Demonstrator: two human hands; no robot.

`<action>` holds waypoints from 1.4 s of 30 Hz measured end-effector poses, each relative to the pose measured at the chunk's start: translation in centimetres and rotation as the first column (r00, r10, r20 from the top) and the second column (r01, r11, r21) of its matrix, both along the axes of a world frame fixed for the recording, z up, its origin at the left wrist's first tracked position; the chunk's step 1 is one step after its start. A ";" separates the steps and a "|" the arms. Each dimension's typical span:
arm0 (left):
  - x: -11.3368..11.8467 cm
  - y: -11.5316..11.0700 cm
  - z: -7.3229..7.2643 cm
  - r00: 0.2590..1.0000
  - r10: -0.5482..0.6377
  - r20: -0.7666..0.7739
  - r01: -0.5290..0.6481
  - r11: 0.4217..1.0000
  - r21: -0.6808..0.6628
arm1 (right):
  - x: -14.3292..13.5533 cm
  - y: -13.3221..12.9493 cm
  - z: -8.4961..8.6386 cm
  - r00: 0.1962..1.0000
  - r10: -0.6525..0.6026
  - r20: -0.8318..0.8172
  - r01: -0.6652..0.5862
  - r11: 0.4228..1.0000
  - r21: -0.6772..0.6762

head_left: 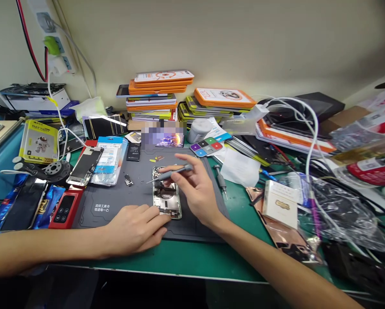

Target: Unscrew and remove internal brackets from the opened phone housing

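Observation:
An opened phone housing (170, 198) lies on the grey work mat (115, 193), its inner parts exposed. My left hand (137, 227) rests palm down on the mat, its bent fingers closed against the phone's lower end to steady it. Between the thumb and fingers of my right hand (200, 189) is a slim grey screwdriver (173, 172). It slants over the upper part of the phone, its thin tip pointing left beyond the phone's edge. A small dark phone part (128, 180) lies to the left, with yellow bits (153, 160) farther back.
Another screwdriver (220, 182) lies right of the mat. A removed phone screen (85, 166) and a red device (65, 209) stand at left. Behind are a lit phone screen (168, 139), a white jar (198, 130) and stacked orange boxes (162, 86). Cables and a cigarette-type box (280, 204) crowd the right.

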State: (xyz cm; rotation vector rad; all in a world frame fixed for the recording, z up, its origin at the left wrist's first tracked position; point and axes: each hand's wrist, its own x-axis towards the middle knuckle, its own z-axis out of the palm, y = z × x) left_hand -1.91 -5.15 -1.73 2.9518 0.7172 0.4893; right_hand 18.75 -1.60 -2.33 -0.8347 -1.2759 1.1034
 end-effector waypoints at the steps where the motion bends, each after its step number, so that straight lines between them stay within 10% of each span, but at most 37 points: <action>1: -0.1 0.1 0.2 0.999 0.010 0.033 -0.006 0.993 -0.117 | 0.1 0.2 -0.1 0.999 -0.026 -0.036 0.026 1.000 -0.017; 6: -0.1 0.2 1.3 0.922 0.323 0.214 -0.070 0.681 -0.729 | 0.3 0.5 -0.5 0.995 -0.054 -0.086 0.046 0.994 -0.096; 14: 0.2 0.4 0.8 0.848 0.486 0.210 0.039 0.339 -0.940 | 0.2 -0.6 0.1 0.988 0.059 -0.142 -0.079 0.987 -0.142; 25: 0.4 0.6 1.0 0.797 0.543 0.265 0.137 0.264 -0.955 | -0.3 -1.4 0.2 0.979 0.122 -0.163 -0.142 0.983 -0.120; 32: 0.4 0.5 1.5 0.769 0.603 0.213 0.179 0.116 -0.977 | -0.1 -1.6 0.3 0.970 0.138 -0.198 -0.170 0.973 -0.155; 42: 0.4 0.6 1.5 0.765 0.602 0.228 0.193 0.122 -0.973 | -0.1 -1.6 0.2 0.962 0.151 -0.227 -0.195 0.963 -0.185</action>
